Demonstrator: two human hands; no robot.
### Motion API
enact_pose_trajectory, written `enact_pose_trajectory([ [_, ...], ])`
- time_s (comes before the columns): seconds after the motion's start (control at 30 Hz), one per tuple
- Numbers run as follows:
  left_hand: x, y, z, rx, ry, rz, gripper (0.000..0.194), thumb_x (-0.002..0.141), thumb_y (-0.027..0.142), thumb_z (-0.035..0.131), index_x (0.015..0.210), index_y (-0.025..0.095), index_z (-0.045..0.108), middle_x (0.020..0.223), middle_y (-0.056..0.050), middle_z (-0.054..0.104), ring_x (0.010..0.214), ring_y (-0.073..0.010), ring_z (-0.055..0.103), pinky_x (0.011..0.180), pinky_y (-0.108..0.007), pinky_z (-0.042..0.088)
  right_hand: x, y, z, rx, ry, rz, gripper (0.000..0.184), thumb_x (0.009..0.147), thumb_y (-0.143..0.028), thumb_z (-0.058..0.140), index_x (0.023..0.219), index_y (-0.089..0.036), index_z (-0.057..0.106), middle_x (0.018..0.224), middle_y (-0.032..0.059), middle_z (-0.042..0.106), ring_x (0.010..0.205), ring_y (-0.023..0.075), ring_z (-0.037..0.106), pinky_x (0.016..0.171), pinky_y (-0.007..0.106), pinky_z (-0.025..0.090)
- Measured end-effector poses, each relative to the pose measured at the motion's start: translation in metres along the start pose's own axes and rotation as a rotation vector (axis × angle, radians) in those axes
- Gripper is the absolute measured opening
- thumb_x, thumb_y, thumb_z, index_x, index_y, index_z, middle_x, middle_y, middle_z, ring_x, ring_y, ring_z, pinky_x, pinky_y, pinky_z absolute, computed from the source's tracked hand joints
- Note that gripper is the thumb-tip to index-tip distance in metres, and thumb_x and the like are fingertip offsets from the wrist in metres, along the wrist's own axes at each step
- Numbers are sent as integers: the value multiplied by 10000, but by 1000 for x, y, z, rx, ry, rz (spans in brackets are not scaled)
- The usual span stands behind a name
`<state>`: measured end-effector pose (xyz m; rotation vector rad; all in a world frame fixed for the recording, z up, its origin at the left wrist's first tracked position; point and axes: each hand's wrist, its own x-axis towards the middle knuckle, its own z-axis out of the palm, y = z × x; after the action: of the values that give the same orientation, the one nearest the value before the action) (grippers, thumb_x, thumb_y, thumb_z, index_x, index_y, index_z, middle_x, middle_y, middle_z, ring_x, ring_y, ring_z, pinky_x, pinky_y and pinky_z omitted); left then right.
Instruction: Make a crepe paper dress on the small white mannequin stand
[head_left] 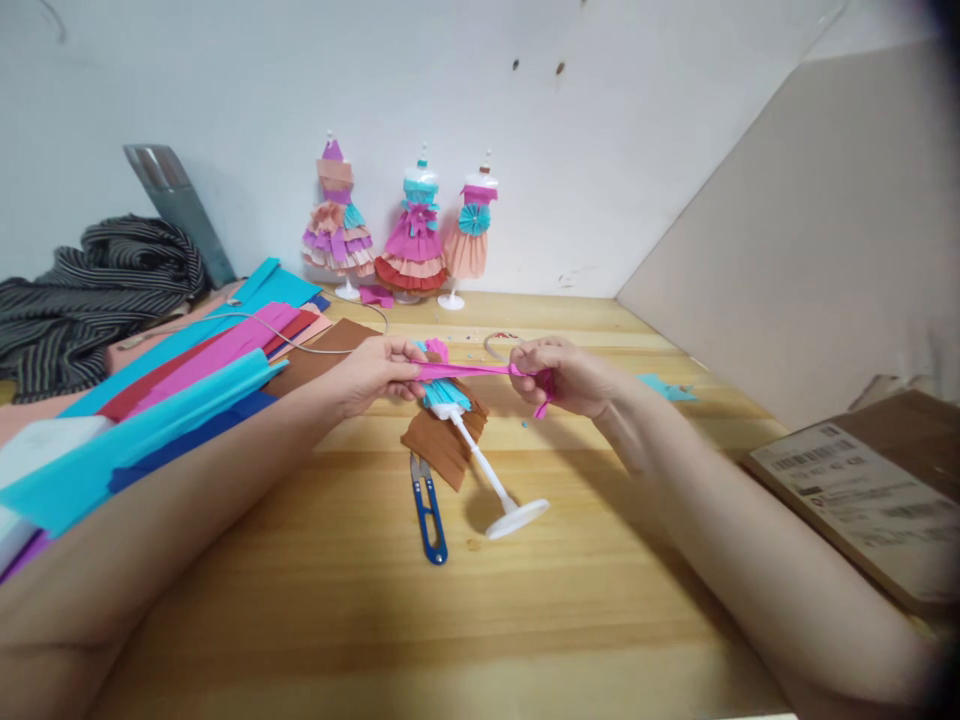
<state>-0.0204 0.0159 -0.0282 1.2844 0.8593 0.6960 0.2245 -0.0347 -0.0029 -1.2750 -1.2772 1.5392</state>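
Observation:
A narrow pink crepe paper strip [466, 371] is stretched level between my two hands. My left hand [379, 375] pinches one end; my right hand [562, 375] is closed around the other, with a loose tail hanging below its fingers. Beneath the strip lies a small white dress form [484, 460], tilted on its side with its round base toward me. Blue crepe paper [448, 396] wraps its body, partly hidden by the strip and my left hand. Brown crepe paper [442, 448] lies under it. Blue-handled thread snips [429, 510] rest just in front.
Three dressed mini forms [412, 235] stand along the wall. Coloured crepe paper sheets [195, 375] pile up at left, beside a striped cloth [97, 295] and a grey bottle [180, 205]. A cardboard box [870, 490] sits at right. Blue scraps [667, 387] lie beyond my right arm.

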Motion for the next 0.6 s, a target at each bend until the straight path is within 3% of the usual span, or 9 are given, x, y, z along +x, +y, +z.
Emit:
enact_pose_trajectory([
  [0.27,2,1,0,-128,52,57,141,684,69,663,773,126,569,610,-47,696,423,-99,599,411,-169,457,0,0,0,13,-7,-6,152,556,-125,565,496,-175,434,435,-15,484,365,72,402,345,192,281],
  [0.47,-1,5,0,-231,45,120,113,648,56,634,746,110,622,554,-26,668,465,-97,608,481,-180,475,1,0,-2,4,-8,-3,151,541,-145,580,485,-173,442,434,-17,495,346,73,418,336,193,287],
  [0.6,-3,7,1,-226,4,159,110,659,171,662,723,83,648,582,-62,674,537,-141,646,522,-221,491,1,1,-4,-6,6,-23,126,543,-143,582,474,-164,479,428,-12,510,349,74,437,327,187,309],
])
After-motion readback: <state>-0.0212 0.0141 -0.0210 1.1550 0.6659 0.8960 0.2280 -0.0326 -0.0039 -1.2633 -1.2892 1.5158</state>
